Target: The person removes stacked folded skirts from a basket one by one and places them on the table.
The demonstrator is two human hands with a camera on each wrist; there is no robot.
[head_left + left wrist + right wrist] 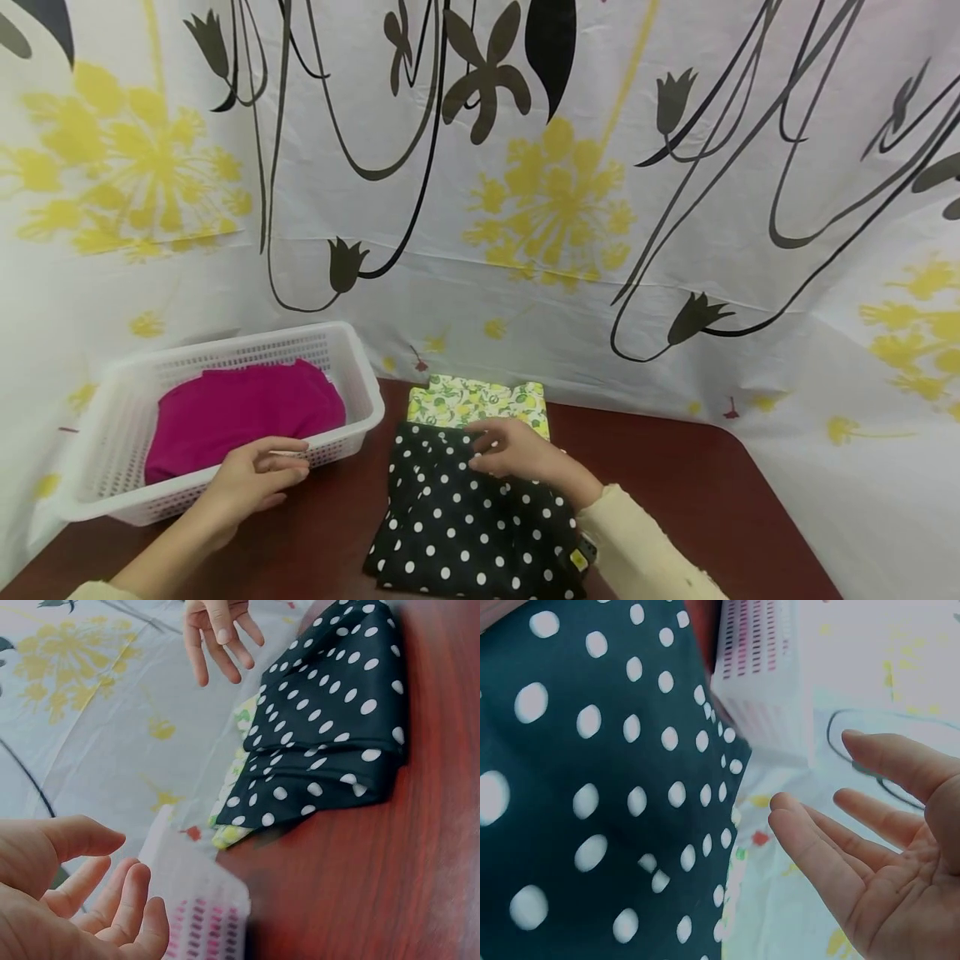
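A black cloth with white polka dots (465, 517) lies folded on the table, over part of a lemon-print cloth (480, 400). My right hand (517, 454) hovers above the dotted cloth; the right wrist view shows its fingers (825, 862) loosely spread and holding nothing. At the front rim of a white plastic basket (352, 446), my left hand (255, 479) hangs with relaxed fingers. The left wrist view shows no object in its fingers (135, 900). Inside the basket is a folded magenta cloth (247, 408).
The dark red-brown table (652, 475) has a rounded far right corner. Behind it hangs a white curtain (420, 333) with yellow and grey flower prints, close to the table's back edge. The basket stands at the table's left.
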